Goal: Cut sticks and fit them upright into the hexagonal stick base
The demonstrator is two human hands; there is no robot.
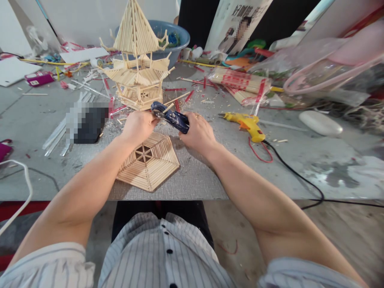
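My right hand (pixel 198 134) is wrapped around a dark blue hand cutter (pixel 175 120), its head pointing left toward my other hand. My left hand (pixel 139 127) is closed in a pinch at the cutter's head. A thin wooden stick (pixel 169 107) crosses the cutter's head, and its near end runs toward my left fingers, which hide it. Below both hands, a hexagonal panel of wooden sticks (pixel 156 170) lies flat, with a spoked opening in its middle. Just beyond my hands stands a tiered pagoda model (pixel 136 74) made of the same sticks.
A yellow glue gun (pixel 247 125) with a black cord lies to the right, near a white oval object (pixel 320 123). Bagged sticks (pixel 240 82) lie behind it. Clear glue sticks (pixel 57 136) and a dark, blurred-out object (pixel 91 124) are at left. A blue basin (pixel 180 36) stands behind the pagoda.
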